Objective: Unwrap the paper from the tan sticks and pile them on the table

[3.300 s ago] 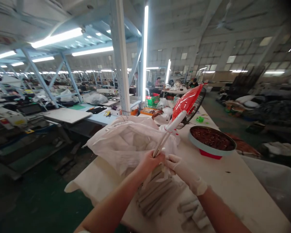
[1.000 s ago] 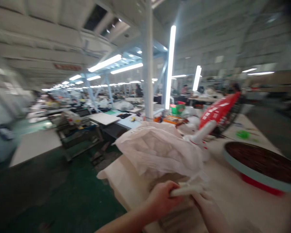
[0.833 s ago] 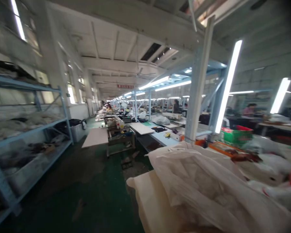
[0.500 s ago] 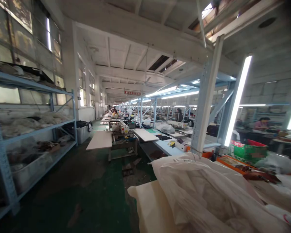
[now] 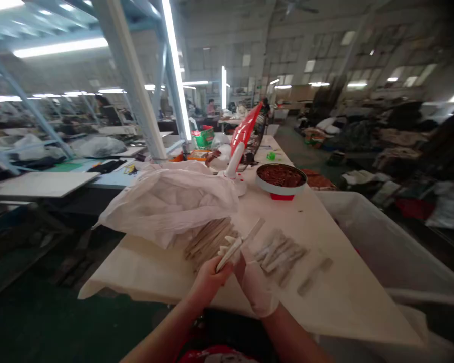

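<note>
My left hand [image 5: 210,282], bare, grips a narrow white strip [image 5: 229,254] near the front edge of a white table [image 5: 325,297]. My right hand [image 5: 255,287], in a white glove, pinches the same strip with its fingertips. A thin pale piece [image 5: 255,229] sticks up beyond the strip. Just left of my hands lies a pile of long pale strips [image 5: 208,242], and a second pile [image 5: 280,257] lies to their right. A single strip [image 5: 314,276] rests further right. A white woven sack [image 5: 166,201] slumps on the table behind the hands.
A round tray of brown pieces [image 5: 281,176] on a red base and a red-and-white fan [image 5: 242,138] stand further along the table. A large white bin [image 5: 382,237] sits along the right edge. Sewing stations and co-workers fill the hall behind.
My view has swung from the far hall on the left back down to the table. My hands have returned to view, lower and nearer the table edge, with the white strip now tilted low.
</note>
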